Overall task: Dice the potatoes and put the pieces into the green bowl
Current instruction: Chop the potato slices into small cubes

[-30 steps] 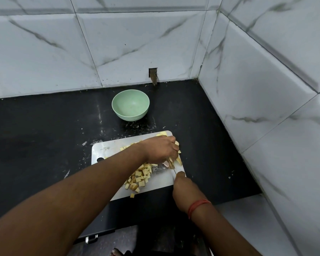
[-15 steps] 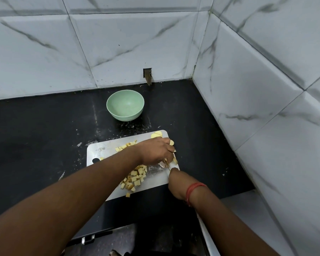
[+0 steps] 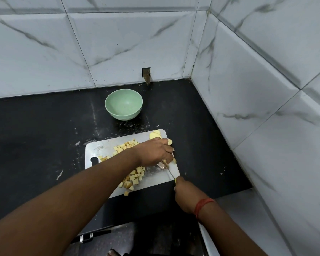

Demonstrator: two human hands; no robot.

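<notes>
On the board (image 3: 100, 146), the left hand (image 3: 155, 151) pins potato slices (image 3: 169, 159) with curled fingers while the right hand (image 3: 186, 195) grips the knife (image 3: 170, 172). Diced pieces (image 3: 134, 177) lie beside them; the bowl (image 3: 123, 104) stands behind on the counter (image 3: 35, 135).

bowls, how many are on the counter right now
1. The green bowl stands on the black counter near the back wall, beyond the cutting board, apart from it. No potato pieces show inside it. Nothing suggests another bowl.
</notes>
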